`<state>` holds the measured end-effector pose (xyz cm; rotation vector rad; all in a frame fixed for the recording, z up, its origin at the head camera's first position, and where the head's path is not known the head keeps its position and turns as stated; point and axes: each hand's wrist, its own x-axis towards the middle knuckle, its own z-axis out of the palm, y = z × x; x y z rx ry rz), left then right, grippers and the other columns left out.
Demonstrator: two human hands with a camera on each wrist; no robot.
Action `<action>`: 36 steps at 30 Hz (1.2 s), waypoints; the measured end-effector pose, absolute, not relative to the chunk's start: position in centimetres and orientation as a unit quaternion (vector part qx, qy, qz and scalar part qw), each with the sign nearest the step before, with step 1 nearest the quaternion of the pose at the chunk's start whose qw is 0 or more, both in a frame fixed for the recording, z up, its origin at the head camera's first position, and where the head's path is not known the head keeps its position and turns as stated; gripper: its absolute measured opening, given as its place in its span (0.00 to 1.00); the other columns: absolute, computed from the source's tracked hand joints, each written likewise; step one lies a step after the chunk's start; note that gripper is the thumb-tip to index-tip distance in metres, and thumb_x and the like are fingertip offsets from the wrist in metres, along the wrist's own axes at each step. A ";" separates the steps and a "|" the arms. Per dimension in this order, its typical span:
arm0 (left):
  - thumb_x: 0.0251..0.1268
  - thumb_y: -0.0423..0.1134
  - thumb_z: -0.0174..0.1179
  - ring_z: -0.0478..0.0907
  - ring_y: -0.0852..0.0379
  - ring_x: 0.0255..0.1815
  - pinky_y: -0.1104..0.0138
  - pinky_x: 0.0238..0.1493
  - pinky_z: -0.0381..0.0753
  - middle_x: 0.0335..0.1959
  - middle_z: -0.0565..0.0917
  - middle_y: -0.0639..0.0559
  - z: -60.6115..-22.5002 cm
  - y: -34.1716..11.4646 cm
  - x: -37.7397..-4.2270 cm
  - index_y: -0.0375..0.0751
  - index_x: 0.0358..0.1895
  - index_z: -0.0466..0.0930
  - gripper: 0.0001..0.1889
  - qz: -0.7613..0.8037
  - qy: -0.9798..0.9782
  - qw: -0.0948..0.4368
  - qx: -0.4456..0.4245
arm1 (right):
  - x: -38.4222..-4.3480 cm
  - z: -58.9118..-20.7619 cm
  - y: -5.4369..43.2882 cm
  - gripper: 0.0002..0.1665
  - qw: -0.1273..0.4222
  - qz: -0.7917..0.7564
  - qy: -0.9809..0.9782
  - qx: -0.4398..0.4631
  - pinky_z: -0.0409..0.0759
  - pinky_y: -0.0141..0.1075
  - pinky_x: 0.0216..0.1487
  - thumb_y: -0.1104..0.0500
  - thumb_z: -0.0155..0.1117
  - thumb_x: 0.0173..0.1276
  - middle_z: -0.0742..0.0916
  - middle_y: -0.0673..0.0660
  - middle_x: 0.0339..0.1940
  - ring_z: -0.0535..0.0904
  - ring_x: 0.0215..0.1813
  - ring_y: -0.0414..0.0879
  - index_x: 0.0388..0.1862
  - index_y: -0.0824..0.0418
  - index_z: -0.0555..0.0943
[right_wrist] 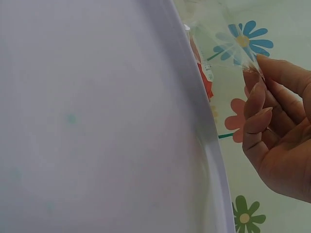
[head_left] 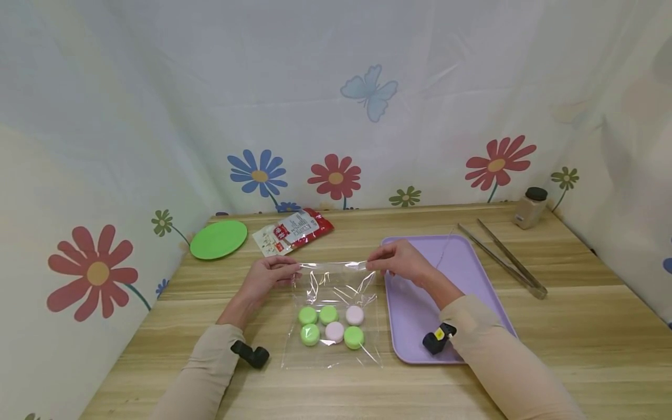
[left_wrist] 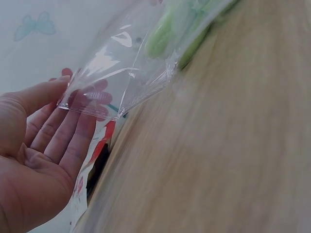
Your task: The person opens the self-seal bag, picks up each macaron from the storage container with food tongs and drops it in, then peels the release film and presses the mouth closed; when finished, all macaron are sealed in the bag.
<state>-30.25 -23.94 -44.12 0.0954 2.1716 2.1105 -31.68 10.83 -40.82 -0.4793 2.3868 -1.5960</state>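
Observation:
A clear plastic bag [head_left: 336, 289] lies at the middle of the table in the head view, its far edge lifted. Inside it are several green macarons [head_left: 329, 315] and two pink macarons [head_left: 354, 315], side by side in two rows. My left hand [head_left: 266, 277] pinches the bag's far left corner between thumb and fingers; in the left wrist view the other fingers of this hand [left_wrist: 41, 165] stretch out behind the film. At the far right corner, my right hand [head_left: 403, 261] pinches the film between thumb and forefinger, its other fingers curled in the right wrist view.
Under my right forearm lies a lilac tray [head_left: 415, 326]. Metal tongs [head_left: 511, 268] rest right of it, with a dark-lidded jar [head_left: 530, 208] behind. A red and white packet [head_left: 299, 229] lies beyond the bag, and a green plate [head_left: 217, 240] is at the back left.

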 end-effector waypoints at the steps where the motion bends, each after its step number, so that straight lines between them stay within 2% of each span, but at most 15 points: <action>1: 0.64 0.35 0.69 0.85 0.42 0.48 0.60 0.49 0.86 0.46 0.86 0.36 -44.1 -23.9 -30.2 0.29 0.52 0.80 0.17 0.696 0.716 0.056 0.031 | -31.7 -40.8 10.9 0.11 0.115 -0.545 0.814 -0.164 0.75 0.36 0.32 0.57 0.76 0.62 0.88 0.51 0.33 0.79 0.33 0.50 0.41 0.60 0.89; 6: 0.64 0.34 0.68 0.85 0.40 0.50 0.61 0.48 0.86 0.45 0.86 0.38 -44.0 -23.9 -30.3 0.29 0.51 0.80 0.16 0.696 0.715 0.057 0.035 | -31.7 -40.8 11.0 0.11 0.115 -0.547 0.812 -0.170 0.75 0.35 0.30 0.57 0.75 0.62 0.88 0.51 0.33 0.79 0.33 0.50 0.41 0.61 0.89; 15: 0.65 0.31 0.66 0.86 0.45 0.47 0.60 0.49 0.86 0.42 0.88 0.45 -44.3 -24.1 -30.4 0.23 0.54 0.77 0.18 0.699 0.711 0.059 0.044 | -31.8 -41.1 11.0 0.12 0.112 -0.549 0.810 -0.175 0.75 0.36 0.30 0.59 0.75 0.62 0.88 0.53 0.33 0.79 0.33 0.52 0.42 0.64 0.88; 23: 0.65 0.31 0.67 0.86 0.51 0.44 0.60 0.50 0.85 0.44 0.87 0.42 -43.8 -24.3 -30.3 0.23 0.55 0.76 0.20 0.690 0.720 0.070 0.033 | -31.6 -40.8 10.9 0.15 0.109 -0.542 0.814 -0.179 0.76 0.36 0.31 0.61 0.74 0.63 0.88 0.54 0.33 0.79 0.34 0.52 0.45 0.69 0.86; 31: 0.61 0.34 0.71 0.87 0.47 0.45 0.60 0.48 0.86 0.44 0.88 0.42 -42.9 -24.2 -29.9 0.26 0.56 0.77 0.23 0.644 0.763 0.042 0.043 | -31.4 -40.3 10.8 0.05 0.034 -0.481 0.850 -0.211 0.80 0.36 0.36 0.61 0.75 0.62 0.87 0.51 0.32 0.79 0.35 0.45 0.36 0.60 0.88; 36: 0.62 0.33 0.70 0.87 0.51 0.43 0.62 0.47 0.86 0.44 0.88 0.41 -42.3 -24.0 -29.4 0.27 0.56 0.77 0.22 0.598 0.797 0.019 0.080 | -31.3 -40.2 10.5 0.09 0.000 -0.455 0.863 -0.218 0.78 0.36 0.32 0.64 0.77 0.58 0.85 0.50 0.26 0.79 0.32 0.43 0.29 0.60 0.82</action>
